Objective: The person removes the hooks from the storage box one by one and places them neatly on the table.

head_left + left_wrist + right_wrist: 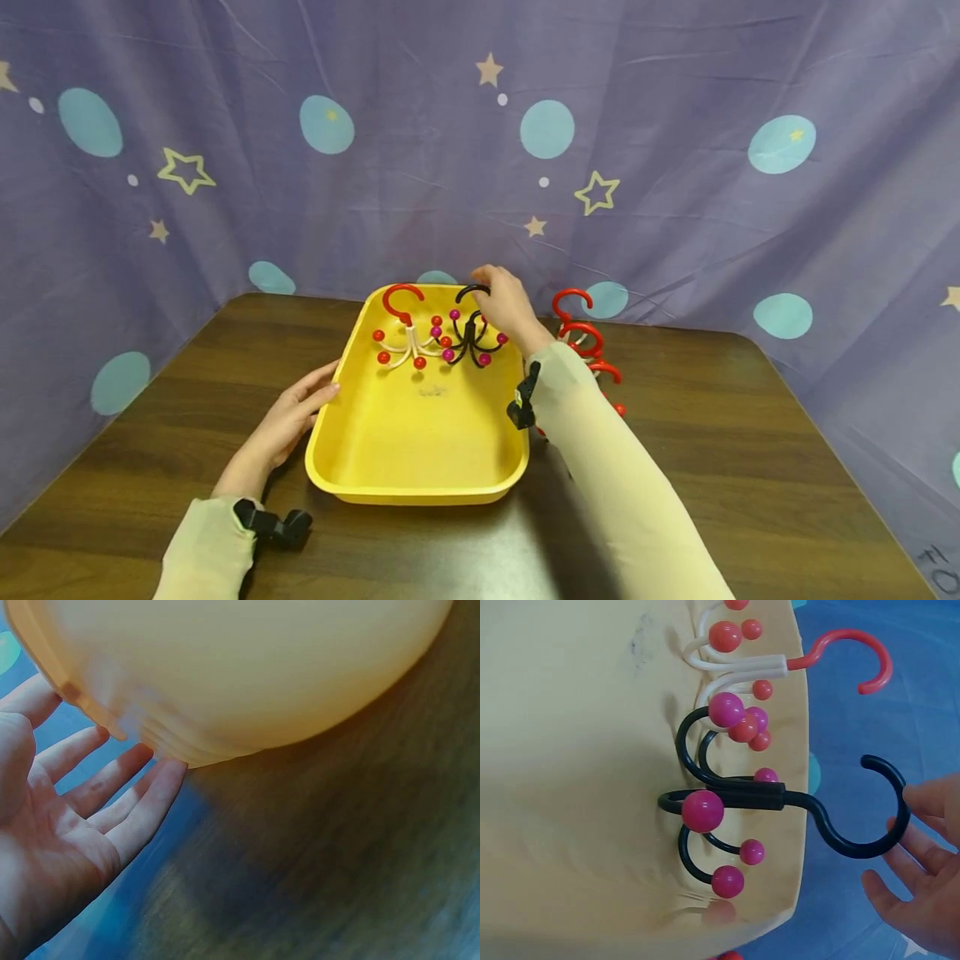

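Note:
In the head view, a yellow plastic tray stands on the table. My left hand touches its left side with fairly straight fingers; the left wrist view shows the fingertips against the tray's outer wall. A black multi-arm hook hanger with magenta ball tips stands upright inside the tray's far end. My right hand pinches the curve of its top hook between thumb and fingers. Left of it, close by, stands a similar white hanger with a red hook and red balls.
Several red-hooked hangers lie to the right of the tray, partly hidden behind my right arm. The brown wooden table extends to both sides. A purple curtain with stars and blue spots hangs behind it.

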The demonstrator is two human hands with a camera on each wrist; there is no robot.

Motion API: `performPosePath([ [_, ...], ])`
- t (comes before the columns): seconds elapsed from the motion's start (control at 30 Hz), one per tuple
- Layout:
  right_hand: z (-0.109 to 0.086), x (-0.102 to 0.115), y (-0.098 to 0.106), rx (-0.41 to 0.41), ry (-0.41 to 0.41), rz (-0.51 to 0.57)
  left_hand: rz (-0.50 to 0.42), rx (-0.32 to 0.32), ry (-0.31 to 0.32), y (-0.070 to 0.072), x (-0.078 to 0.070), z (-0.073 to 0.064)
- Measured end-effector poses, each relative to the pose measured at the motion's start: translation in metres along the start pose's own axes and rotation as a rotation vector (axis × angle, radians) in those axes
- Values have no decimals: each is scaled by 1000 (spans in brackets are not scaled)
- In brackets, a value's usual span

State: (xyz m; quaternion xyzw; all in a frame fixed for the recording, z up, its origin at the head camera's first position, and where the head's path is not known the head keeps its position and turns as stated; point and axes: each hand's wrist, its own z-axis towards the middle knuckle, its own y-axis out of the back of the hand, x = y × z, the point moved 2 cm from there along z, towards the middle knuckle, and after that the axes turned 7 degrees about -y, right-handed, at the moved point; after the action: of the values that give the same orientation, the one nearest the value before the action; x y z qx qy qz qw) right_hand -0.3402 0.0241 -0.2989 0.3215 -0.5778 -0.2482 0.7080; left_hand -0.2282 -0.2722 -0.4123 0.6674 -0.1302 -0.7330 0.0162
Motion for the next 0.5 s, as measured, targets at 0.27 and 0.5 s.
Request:
performPosePath([
  [0.27,3,-3,-7,33,-31,-1,-5,-2,5,0,0,0],
  [0.5,5,-4,-12,53,-47,4,-9,-5,-5,1,0,-1],
])
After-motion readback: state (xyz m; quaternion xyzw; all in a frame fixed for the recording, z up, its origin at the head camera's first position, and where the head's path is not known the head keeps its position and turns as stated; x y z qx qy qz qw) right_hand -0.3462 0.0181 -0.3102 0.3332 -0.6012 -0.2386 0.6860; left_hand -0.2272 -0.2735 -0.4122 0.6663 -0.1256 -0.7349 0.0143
